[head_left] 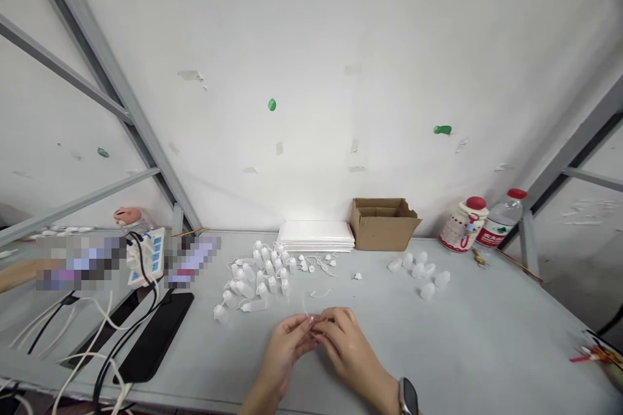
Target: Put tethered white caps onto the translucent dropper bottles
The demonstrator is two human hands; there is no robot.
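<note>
At the front middle of the grey table [462,337], my left hand [287,347] and my right hand [348,347] meet, fingertips pinched together around a small clear piece [312,320]. Its shape is mostly hidden by the fingers. Beyond my left hand stands a group of small white translucent bottles [270,267], several with thin loops. Small white caps with strings [311,264] lie past the hands, and a loose string [321,294] is nearer. Several translucent cups [418,269] sit to the right.
A stack of white boxes [316,237] and an open cardboard box [384,233] stand by the wall. Two bottles [460,227] [501,220] are at the back right. On the left lie a black phone [158,337], cables and a power strip [154,256]. Another person's arm [22,273] shows far left.
</note>
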